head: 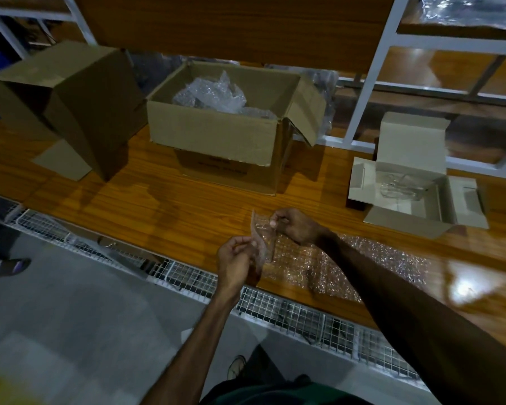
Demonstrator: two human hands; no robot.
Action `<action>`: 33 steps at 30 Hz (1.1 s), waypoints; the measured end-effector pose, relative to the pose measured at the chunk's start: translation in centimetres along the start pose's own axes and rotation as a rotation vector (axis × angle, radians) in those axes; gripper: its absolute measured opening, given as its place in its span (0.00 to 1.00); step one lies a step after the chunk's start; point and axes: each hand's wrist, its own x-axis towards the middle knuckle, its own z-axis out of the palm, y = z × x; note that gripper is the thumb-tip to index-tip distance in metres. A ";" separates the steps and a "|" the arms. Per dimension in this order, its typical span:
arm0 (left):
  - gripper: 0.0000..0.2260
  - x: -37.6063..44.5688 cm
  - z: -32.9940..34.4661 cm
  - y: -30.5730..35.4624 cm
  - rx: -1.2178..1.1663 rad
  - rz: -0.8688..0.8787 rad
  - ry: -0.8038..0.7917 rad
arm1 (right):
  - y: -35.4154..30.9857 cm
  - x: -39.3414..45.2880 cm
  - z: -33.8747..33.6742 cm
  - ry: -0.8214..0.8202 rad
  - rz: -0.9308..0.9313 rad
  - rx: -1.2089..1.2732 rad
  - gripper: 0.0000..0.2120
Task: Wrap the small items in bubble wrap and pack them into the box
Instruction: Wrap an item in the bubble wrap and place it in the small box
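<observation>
Clear bubble wrap [260, 235], a small piece of it, hangs between the two hands above the near edge of the table [164, 211]. The right hand [294, 225] pinches its upper edge with thumb and fingertips; the left hand [238, 260], lower and nearer, has its fingers curled round the lower part. Whether anything sits inside the piece I cannot tell. Just under and to the right of the hands a larger sheet [354, 264] of wrap lies flat on the wood. Farther right stands a small grey carton [406, 182], flaps spread, with something clear inside. Beyond the hands, at the middle of the table, is the open brown box [216, 135], crumpled wrap bundles [214, 95] showing in it. Left of that lies a second box [70, 97], tipped on its side.
</observation>
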 end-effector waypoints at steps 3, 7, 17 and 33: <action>0.07 -0.1 0.2 0.0 0.061 0.091 -0.024 | 0.0 -0.1 0.0 -0.002 0.004 -0.006 0.09; 0.14 0.0 0.8 -0.4 0.178 0.197 -0.019 | -0.4 -0.2 -0.1 -0.003 0.008 0.012 0.09; 0.17 0.4 1.6 -0.8 0.247 0.153 0.020 | -0.1 -1.0 0.3 0.072 0.048 0.072 0.10; 0.22 -0.6 6.5 -2.9 0.594 0.251 0.122 | 4.9 -9.4 1.5 0.253 -0.005 -0.236 0.09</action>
